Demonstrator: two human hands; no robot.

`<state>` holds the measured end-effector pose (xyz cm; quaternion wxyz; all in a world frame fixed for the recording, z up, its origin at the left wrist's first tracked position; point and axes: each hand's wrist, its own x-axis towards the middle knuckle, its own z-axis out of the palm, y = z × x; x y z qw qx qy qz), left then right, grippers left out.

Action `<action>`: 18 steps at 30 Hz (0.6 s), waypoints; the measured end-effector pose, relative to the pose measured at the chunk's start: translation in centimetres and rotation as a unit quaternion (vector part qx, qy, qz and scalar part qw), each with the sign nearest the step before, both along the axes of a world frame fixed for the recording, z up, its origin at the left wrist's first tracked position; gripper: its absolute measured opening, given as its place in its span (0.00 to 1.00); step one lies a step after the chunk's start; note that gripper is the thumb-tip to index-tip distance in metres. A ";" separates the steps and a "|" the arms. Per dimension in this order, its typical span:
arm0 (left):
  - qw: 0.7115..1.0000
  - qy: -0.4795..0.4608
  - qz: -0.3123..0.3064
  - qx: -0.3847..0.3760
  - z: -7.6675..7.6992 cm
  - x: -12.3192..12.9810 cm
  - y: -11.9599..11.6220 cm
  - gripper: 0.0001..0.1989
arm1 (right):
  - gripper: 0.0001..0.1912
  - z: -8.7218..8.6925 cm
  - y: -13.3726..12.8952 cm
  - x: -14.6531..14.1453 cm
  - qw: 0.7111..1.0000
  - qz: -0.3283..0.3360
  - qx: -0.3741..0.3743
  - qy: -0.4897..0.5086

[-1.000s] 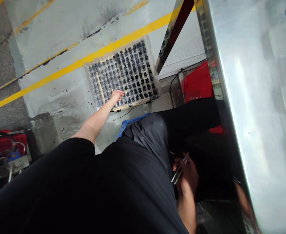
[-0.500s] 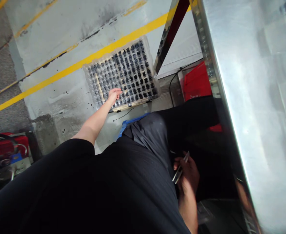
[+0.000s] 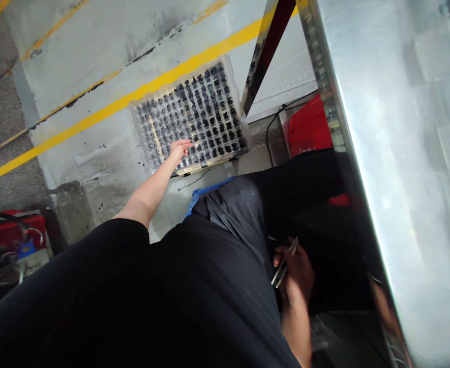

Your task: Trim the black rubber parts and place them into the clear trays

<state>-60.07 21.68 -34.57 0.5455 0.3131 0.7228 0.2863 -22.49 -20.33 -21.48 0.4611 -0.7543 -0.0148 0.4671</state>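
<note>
A clear plastic tray with rows of small pockets lies on the floor ahead, and many pockets hold small black parts. My left hand reaches over the tray's near side, its fingertips drawn together at the pockets. Whatever is between those fingertips is too small to make out. Low at the right, beside my leg, my right hand is closed around a slim, pale metallic tool that looks like tweezers. Part of this tool is hidden by the fingers.
A shiny metal worktop runs along the right, with a dark red post beyond. Under it are a red bin and a black cable. A blue stool or crate edge shows by my knee. Red machinery stands at left.
The view has shifted very slightly. Both hands stay in nearly the same places, the left at the tray and the right around the slim tool.
</note>
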 end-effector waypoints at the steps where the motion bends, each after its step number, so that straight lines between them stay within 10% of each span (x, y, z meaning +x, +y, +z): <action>1: 1.000 0.002 0.008 0.007 0.1 -0.2 0.2 0.17 | 0.41 0.1 0.1 0.0 1.000 -0.001 -0.003 0.000; 14: 0.997 0.066 -0.028 0.031 0.9 1.3 3.9 0.28 | 0.45 0.8 0.6 -0.2 1.000 0.005 -0.003 -0.005; 18: 0.990 0.127 -0.009 0.062 3.5 -0.1 3.7 0.26 | 0.46 0.3 0.8 -0.1 1.000 0.024 0.004 0.001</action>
